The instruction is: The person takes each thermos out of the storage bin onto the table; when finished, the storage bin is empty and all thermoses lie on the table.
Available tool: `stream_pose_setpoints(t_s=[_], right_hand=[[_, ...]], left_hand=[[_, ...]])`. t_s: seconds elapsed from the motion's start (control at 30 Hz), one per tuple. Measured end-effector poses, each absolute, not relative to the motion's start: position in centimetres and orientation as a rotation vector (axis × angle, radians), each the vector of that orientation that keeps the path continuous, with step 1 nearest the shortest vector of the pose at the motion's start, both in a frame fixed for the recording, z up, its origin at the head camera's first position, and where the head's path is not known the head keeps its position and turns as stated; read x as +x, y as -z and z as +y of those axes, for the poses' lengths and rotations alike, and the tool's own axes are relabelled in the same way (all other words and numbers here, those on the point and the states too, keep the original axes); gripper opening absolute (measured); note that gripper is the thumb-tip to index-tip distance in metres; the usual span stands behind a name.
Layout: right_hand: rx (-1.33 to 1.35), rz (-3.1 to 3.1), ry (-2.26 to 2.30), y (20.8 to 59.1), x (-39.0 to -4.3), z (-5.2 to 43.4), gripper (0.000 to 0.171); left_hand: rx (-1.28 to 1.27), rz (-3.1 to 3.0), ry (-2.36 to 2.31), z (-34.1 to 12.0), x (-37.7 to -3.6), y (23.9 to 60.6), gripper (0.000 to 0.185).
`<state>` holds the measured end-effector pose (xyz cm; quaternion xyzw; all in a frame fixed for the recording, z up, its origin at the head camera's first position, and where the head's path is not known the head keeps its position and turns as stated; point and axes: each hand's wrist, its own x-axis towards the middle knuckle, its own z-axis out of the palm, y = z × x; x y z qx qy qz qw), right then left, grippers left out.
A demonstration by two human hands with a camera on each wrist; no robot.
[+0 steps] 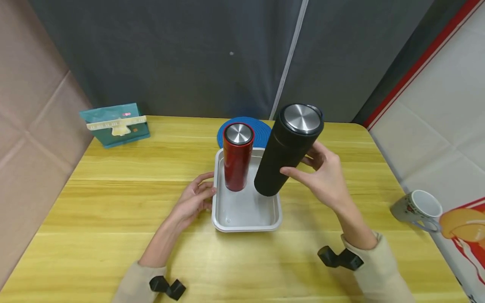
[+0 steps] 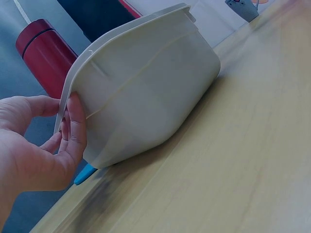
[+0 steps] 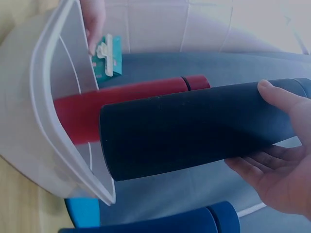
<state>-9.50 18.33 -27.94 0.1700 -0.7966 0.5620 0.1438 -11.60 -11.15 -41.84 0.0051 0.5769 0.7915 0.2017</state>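
Right hand (image 1: 326, 176): fingers and thumb curled round the black flask (image 1: 288, 149), holding it tilted, its base low over the right side of the tray, its steel lid leaning away to the right.
Left hand (image 1: 195, 198): fingers loosely bent, fingertips (image 2: 73, 121) touching the tray's left rim; it grips nothing.
Tray (image 1: 246, 225): shallow grey-white tub on the wooden table (image 1: 113, 202), midway between the hands.
Red flask (image 1: 238, 156): upright in the tray's far left part, just beside the black flask.
Blue mat (image 1: 261, 126): round, behind the tray, partly hidden by both flasks.
Teal card box (image 1: 115, 125): far left of the table, well apart.
Mug (image 1: 417, 209): grey, off the table's right edge.
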Motion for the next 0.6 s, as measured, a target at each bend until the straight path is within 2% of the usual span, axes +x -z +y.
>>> stream_pose_setpoints(t_s=[0.6], right_hand=[[0.345, -2.312, -1.483, 28.4, -10.6, 22.4, 0.056]], left_hand=[[0.027, 1.613, -2.203, -11.3, -11.6, 41.9, 0.057]])
